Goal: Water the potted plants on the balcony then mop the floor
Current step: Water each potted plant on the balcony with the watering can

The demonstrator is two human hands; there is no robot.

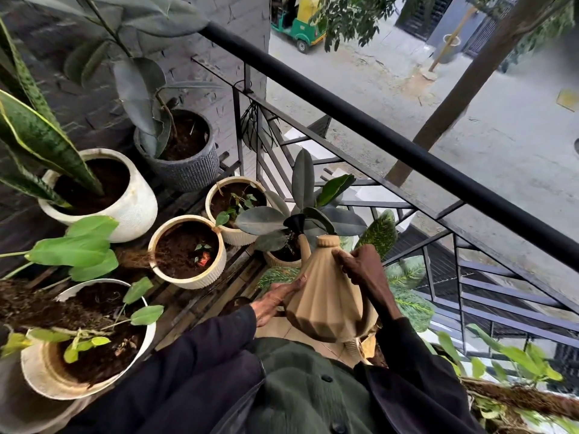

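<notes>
A tan ribbed watering can is held in front of my chest, its spout with a black rose tipped over a small rubber plant pot. My right hand grips the can's upper side near the cap. My left hand presses flat against the can's lower left side with straight fingers. Several pots stand to the left: a cream pot, another cream pot, a white snake plant pot, a grey pot and a near white pot.
A black railing runs diagonally on the right, with the street far below. Leafy plants crowd the railing's foot. A dark brick wall backs the pots. The pots rest on a dark slatted stand.
</notes>
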